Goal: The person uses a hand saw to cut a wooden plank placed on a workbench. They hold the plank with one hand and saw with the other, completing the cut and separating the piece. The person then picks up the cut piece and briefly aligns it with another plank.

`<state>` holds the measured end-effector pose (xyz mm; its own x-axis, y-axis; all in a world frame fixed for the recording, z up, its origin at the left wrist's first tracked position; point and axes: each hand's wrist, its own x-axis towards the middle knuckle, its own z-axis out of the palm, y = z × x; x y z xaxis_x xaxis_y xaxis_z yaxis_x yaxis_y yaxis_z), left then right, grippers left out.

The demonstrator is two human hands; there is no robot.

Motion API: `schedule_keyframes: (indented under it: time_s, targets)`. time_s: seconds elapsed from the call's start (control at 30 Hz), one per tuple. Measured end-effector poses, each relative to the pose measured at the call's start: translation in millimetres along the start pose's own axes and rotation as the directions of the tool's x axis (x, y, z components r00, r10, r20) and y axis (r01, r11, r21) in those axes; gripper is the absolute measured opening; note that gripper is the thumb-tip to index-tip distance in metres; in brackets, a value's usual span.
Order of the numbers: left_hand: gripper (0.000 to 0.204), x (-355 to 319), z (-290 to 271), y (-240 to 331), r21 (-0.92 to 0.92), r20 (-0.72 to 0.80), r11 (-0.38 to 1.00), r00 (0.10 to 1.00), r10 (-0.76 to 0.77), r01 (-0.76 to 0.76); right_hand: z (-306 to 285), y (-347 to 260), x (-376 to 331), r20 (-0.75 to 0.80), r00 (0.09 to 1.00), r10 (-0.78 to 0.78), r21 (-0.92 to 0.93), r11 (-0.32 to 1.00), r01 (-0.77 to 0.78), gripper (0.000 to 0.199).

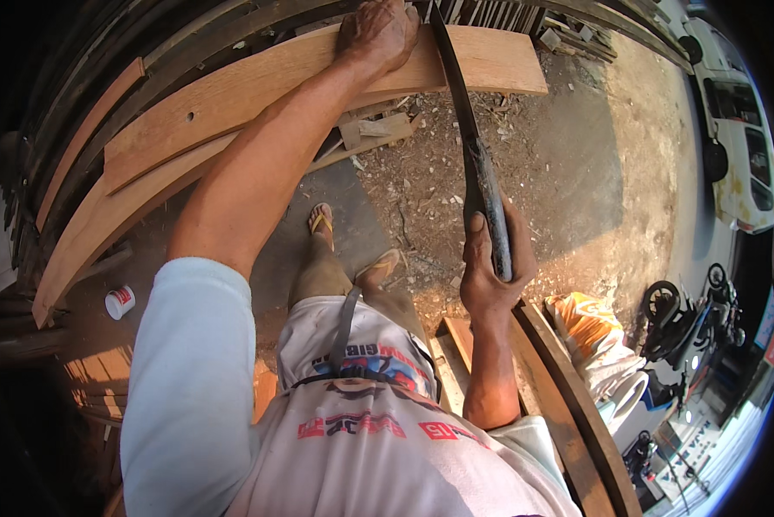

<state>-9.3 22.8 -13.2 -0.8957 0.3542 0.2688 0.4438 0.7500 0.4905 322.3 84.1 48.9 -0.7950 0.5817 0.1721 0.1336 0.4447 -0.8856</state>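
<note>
My right hand (497, 267) is wrapped round the worn handle of a handsaw (458, 82). The saw's dark blade runs away from me and lies across a reddish-brown wooden board (266, 73), toward the board's right end. Just left of the blade, my left hand (378, 36) bears down on the board with its fingers curled at the far edge; the fingertips are partly hidden. A round hole shows in the left part of the board. Under it lies a second, longer plank (102, 226), which reaches farther to the left.
Stacked timber (102, 112) lines the far left. Offcuts (374, 129) and wood chips lie on the dirt ground beyond my sandalled feet. A white tub (120, 302) is at the left. Planks (568, 414), a sack (581, 323), motorbikes (693, 314) and a white vehicle (740, 129) are at the right.
</note>
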Motion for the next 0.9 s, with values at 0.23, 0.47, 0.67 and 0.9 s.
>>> schedule_keyframes:
  time_s: [0.23,0.47,0.67,0.9]
  targets:
    - [0.047,0.4,-15.9,31.2,-0.054,0.039,0.998,0.998,-0.042,0.044,51.1,10.0,99.5,-0.026,0.998,-0.055,0.074,0.996,0.056,0.031]
    - [0.045,2.2,3.7,3.7,0.002,-0.063,1.000,0.998,-0.003,0.003,-7.5,20.6,-22.5,-0.049,0.994,-0.094,0.053,0.994,0.097,0.035]
    - [0.047,0.4,-16.4,19.4,-0.029,0.069,0.997,0.996,-0.064,0.066,50.0,11.1,81.4,-0.037,0.992,-0.123,0.090,0.988,0.126,0.030]
    - [0.043,4.6,0.2,3.0,0.021,-0.004,1.000,1.000,-0.012,0.012,18.5,15.5,12.2,-0.031,0.999,-0.011,0.100,0.995,0.014,0.032]
